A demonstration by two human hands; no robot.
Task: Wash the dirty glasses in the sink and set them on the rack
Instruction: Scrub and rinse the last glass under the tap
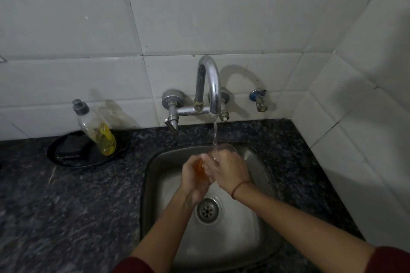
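A white tiled wall [199,17] is seen behind and to the right, meeting at a corner. Below it a dark speckled stone surface [66,206] is spread, into which a steel sink [261,184] is set, with a round drain [207,210] in its floor. A curved chrome tap [209,86] is mounted on the wall above the sink's far edge, and a thin stream of water [214,135] is released from its spout. A small blue-handled valve [258,99] is fixed to the wall on the right of the tap.

On the left of the surface a black round dish [73,153] is placed, and a clear soap bottle [95,127] with yellow liquid is leaned in it, tilted against the wall.

Over the sink, under the stream, a glass [225,147] is held between both hands. The left hand [195,175] is clenched around something orange, blurred, possibly a scrubber, pressed to the glass. The right hand [228,168] is wrapped over the glass, only the clear rim being shown beyond the fingers. A red thread [239,187] is worn at the right wrist, and dark red sleeves [390,259] are seen at the lower edge.
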